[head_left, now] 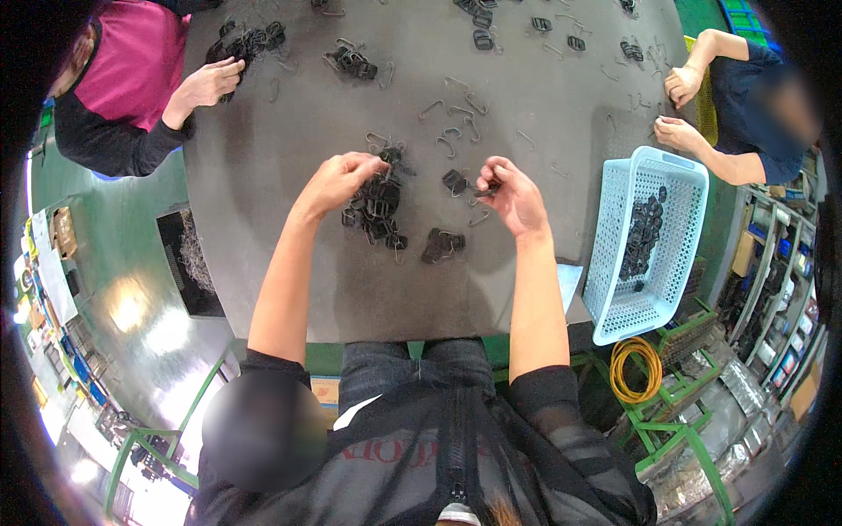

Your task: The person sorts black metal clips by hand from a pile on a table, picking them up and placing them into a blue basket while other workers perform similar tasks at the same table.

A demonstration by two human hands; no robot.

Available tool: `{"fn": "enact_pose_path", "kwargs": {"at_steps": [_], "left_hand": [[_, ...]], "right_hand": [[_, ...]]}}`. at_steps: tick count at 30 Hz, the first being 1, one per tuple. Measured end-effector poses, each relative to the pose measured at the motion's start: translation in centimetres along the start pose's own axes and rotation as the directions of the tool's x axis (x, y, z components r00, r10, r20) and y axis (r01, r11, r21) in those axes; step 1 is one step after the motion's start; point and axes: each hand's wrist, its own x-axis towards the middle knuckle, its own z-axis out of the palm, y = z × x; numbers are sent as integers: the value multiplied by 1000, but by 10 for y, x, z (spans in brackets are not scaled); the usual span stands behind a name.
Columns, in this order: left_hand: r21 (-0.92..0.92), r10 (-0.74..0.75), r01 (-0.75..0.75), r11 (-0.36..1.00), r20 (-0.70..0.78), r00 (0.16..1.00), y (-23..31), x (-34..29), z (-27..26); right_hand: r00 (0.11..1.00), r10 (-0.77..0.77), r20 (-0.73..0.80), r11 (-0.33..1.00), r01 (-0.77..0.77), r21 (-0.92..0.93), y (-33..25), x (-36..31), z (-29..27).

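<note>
At the upper end of a pile of small black plastic buckles (377,210), my left hand (338,182) has its fingertips pinched together; what is between them I cannot make out. My right hand (519,202) is closed on a dark buckle-like piece (489,188), partly covered by the fingers. Just left of that hand lies a single black buckle (454,182) on the grey table (377,307). Nearer to me is a small cluster of black pieces (443,245). Thin bent wire hooks (460,110) lie scattered beyond my hands.
A light blue basket (605,254) with black buckles inside stands at the table's right edge. Across the left side, a co-worker's hand (210,85) touches another pile. Another co-worker's hands (680,131) rest at the right edge. A coiled yellow hose (636,370) hangs below the basket.
</note>
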Motion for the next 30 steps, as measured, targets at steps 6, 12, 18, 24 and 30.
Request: {"fn": "enact_pose_path", "kwargs": {"at_steps": [6, 12, 18, 24, 30], "left_hand": [[77, 158, -138, 987, -487, 859, -4, 5, 12], [553, 509, -311, 773, -248, 824, 26, -11, 84], [677, 439, -297, 674, -43, 897, 18, -6, 107], [-476, -28, 160, 865, 272, 962, 41, -30, 60], [-516, -180, 224, 827, 135, 974, -17, -45, 25]], "right_hand": [[918, -377, -120, 103, -88, -991, 35, 31, 32], [945, -311, -104, 105, -75, -992, 30, 25, 27], [997, -71, 38, 988, 75, -135, -13, -15, 16], [998, -54, 27, 915, 60, -398, -15, 11, 34], [1000, 27, 15, 653, -6, -758, 3, 62, 67]]}}
